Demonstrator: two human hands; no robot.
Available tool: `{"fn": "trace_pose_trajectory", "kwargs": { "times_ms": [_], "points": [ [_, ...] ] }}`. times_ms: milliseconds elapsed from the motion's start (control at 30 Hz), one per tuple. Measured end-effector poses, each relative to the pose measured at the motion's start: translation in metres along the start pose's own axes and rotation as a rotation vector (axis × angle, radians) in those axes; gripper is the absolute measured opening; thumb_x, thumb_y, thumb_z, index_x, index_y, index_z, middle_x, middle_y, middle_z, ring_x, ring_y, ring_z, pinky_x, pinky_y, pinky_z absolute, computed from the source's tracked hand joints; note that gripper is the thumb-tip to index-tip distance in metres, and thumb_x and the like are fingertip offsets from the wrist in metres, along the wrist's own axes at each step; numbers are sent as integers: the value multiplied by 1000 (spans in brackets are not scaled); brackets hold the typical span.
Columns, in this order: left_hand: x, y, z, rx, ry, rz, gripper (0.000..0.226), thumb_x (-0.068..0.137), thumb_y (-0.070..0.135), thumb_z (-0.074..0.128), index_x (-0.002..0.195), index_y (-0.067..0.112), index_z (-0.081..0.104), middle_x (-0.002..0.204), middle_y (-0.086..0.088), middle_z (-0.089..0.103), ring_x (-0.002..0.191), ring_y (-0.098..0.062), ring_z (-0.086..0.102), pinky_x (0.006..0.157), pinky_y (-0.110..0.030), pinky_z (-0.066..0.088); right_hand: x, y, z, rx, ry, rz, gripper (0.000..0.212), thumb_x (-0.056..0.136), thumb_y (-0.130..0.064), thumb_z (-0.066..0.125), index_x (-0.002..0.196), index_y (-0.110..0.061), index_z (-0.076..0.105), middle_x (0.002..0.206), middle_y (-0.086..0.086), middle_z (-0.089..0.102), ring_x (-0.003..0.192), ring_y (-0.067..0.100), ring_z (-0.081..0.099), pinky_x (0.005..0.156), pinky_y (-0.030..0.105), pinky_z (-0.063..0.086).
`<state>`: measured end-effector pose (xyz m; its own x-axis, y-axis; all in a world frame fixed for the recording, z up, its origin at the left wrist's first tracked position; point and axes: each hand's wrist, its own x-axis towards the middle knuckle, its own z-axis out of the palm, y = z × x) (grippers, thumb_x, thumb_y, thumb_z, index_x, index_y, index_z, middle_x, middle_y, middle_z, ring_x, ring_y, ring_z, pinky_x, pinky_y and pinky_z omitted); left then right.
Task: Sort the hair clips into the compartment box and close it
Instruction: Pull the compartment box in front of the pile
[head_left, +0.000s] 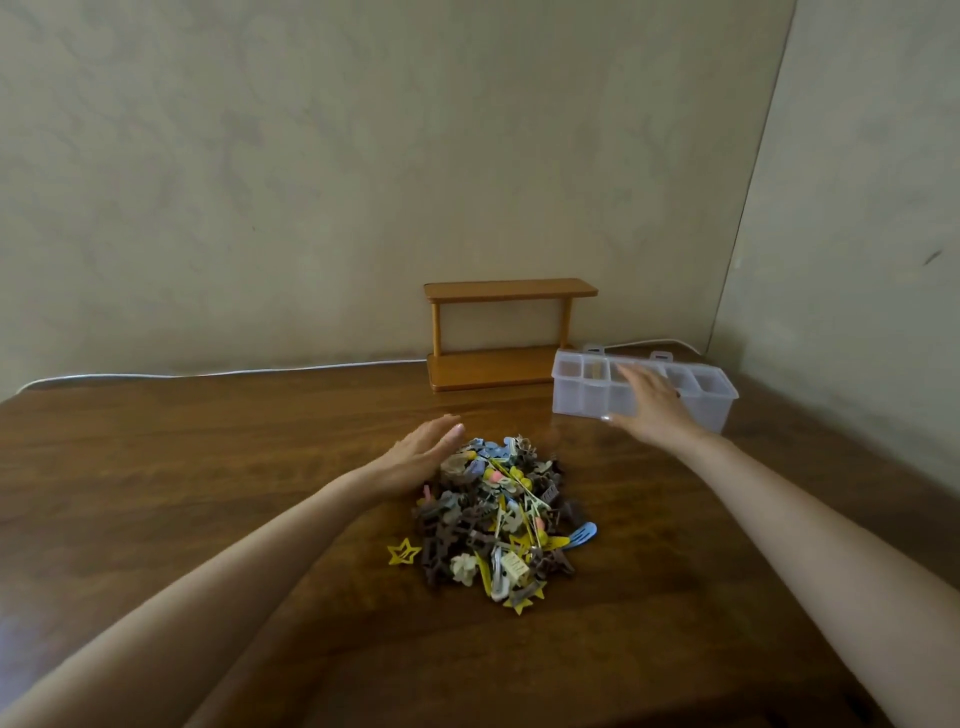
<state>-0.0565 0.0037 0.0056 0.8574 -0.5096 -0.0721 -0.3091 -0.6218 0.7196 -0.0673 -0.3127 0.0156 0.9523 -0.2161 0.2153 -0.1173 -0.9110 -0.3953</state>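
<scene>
Left hand (415, 457) is open, fingers straight and together, palm turned toward the clips (498, 519). It sits at the pile's far-left edge, touching it or just beside it; contact is unclear.

Right hand (652, 405) is open with fingers spread, reaching over the box (711, 395). Its thumb is low at the box's near wall and its fingers lie across the top. The hand is motion-blurred, so I can't tell if it touches yet. It grips nothing.

The clips are one mixed heap on the table (208, 467) between the forearms, nearer the left hand. Colours are brown, yellow, blue, pink and cream. A yellow star clip (403, 552) lies loose just off the heap on the left-arm side. A blue clip (584, 535) sticks out on the right-arm side.

The box is translucent with a row of compartments, and sits under and beyond the right hand, well apart from the heap. Lid state is unclear, and I can't make out any contents.

A wooden shelf (509, 290) stands beyond both hands, just beside the box's left end. A white cable (208, 373) runs along the table's far edge at the wall.
</scene>
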Motion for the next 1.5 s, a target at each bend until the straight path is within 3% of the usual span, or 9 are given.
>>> {"fn": "trace_pose_trajectory", "kwargs": {
  "times_ms": [100,200,433,633,733,900,1267,1367,1500],
  "points": [
    [33,-5,1,87,-61,-53,115,53,97,8,146,32,19,157,-1,13,144,-21,8,116,-52,6,8,6,5,-72,-43,52,76,86,-34,64,147,-19,21,152,8,24,140,28,21,115,47,20],
    [52,5,12,193,-91,-45,92,70,79,-3,146,34,17,157,-4,7,144,-22,-2,115,-49,-11,11,4,7,-129,-36,62,65,89,-30,59,145,-23,27,148,8,29,137,30,25,114,49,21],
    [58,22,26,197,-300,15,75,78,78,5,142,44,25,157,1,3,142,-29,-14,111,-56,-15,5,-10,-1,-99,29,-40,43,93,-12,49,132,-30,49,142,2,44,133,26,32,104,42,31],
    [44,23,24,84,-425,92,59,89,66,11,134,43,42,153,4,23,142,-23,11,114,-54,4,-3,-32,5,45,-42,-182,49,93,-1,38,126,-34,56,135,1,51,125,23,43,95,38,43],
    [32,19,21,-30,-427,114,63,86,70,15,130,40,49,146,7,38,135,-15,31,108,-37,22,-11,-43,5,150,-44,-251,52,90,4,40,120,-33,61,121,-7,63,112,12,55,91,35,47],
    [16,3,10,-333,-133,203,78,71,78,43,120,20,59,124,3,61,112,-9,58,98,-30,45,-22,-58,11,321,-94,-312,55,85,12,44,113,-31,64,105,-14,65,103,-2,57,95,31,47],
    [-6,-17,4,-326,438,277,9,91,16,55,93,17,64,88,-4,68,79,-18,64,66,-24,53,-33,-58,15,578,-88,-339,44,84,12,54,106,-25,66,106,-9,69,99,-3,64,92,25,51],
    [0,-20,8,-127,669,379,18,85,16,62,97,28,56,98,4,57,85,-10,54,71,-20,45,-37,-60,14,619,-123,-373,42,84,11,55,103,-25,66,104,-6,71,99,0,65,91,24,51],
    [12,-27,9,67,583,362,29,81,35,67,108,31,58,119,7,38,114,-6,31,96,-25,32,-36,-63,15,609,-134,-399,38,84,12,55,102,-20,68,102,-6,71,98,0,65,91,22,50]
  ]
}}
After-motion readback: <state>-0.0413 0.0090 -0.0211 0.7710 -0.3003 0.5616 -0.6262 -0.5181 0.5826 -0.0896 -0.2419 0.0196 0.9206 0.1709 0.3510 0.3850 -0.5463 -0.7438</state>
